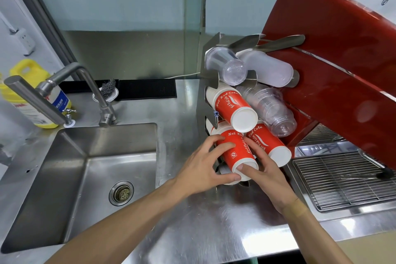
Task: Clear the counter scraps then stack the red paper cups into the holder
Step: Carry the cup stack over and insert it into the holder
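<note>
A steel cup holder [202,92] stands on the counter right of the sink, with stacks lying sideways in its slots. Both hands are on the lowest left stack of red paper cups [236,153]. My left hand [206,167] wraps its side from the left, thumb under the stack's end. My right hand [264,171] presses fingers on the white base end and right side. A second red cup stack [232,107] sits in the slot above, and a third red cup stack [270,143] lies to the right.
Clear plastic cups [233,68] and frosted cups [269,70] fill the upper slots. A red espresso machine [334,66] with its wire drip tray [347,180] stands right. The sink [85,169], faucet [85,83], yellow bottle [30,70] and steel scourer [108,89] are left.
</note>
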A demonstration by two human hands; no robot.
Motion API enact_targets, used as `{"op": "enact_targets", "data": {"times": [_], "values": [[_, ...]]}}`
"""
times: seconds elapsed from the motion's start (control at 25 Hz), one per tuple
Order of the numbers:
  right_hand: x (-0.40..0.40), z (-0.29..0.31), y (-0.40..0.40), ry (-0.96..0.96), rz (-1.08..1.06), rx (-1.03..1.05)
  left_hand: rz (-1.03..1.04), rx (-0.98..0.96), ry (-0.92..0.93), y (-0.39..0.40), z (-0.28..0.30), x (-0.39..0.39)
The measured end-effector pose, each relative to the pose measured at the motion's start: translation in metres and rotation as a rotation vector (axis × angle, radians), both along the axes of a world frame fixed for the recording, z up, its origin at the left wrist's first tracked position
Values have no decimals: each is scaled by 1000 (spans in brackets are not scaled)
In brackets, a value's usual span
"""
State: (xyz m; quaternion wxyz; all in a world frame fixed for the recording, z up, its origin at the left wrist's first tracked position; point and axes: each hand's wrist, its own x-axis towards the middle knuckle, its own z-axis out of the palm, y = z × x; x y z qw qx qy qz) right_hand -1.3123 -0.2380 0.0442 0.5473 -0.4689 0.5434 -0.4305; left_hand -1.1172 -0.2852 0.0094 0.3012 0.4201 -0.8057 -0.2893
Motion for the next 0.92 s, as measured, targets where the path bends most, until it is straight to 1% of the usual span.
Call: {"op": "enact_targets", "data": {"times": [0.36, 0.92], "values": [[4, -3, -6, -3, -13, 10, -4, 22, 6, -7, 1, 2], [6, -10, -12, 20, -18, 13, -16, 51, -33, -15, 0, 5]]}}
